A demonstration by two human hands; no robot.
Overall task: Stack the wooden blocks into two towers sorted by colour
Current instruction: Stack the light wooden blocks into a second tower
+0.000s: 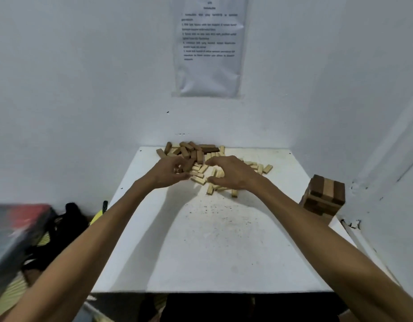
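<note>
The fingers (181,168) of the left hand (169,170) curl in among the loose blocks (201,156), and those of the right hand (234,174) arch over pale ones; whether either grips a block is unclear. The one pile, too jumbled to count, lies at the far edge of the counter (201,240). One dark tower (324,196) stands to the right.

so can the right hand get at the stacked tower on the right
Probably yes: only bare table lies between the right hand, over the loose pile, and the tower beside the wall.
</note>
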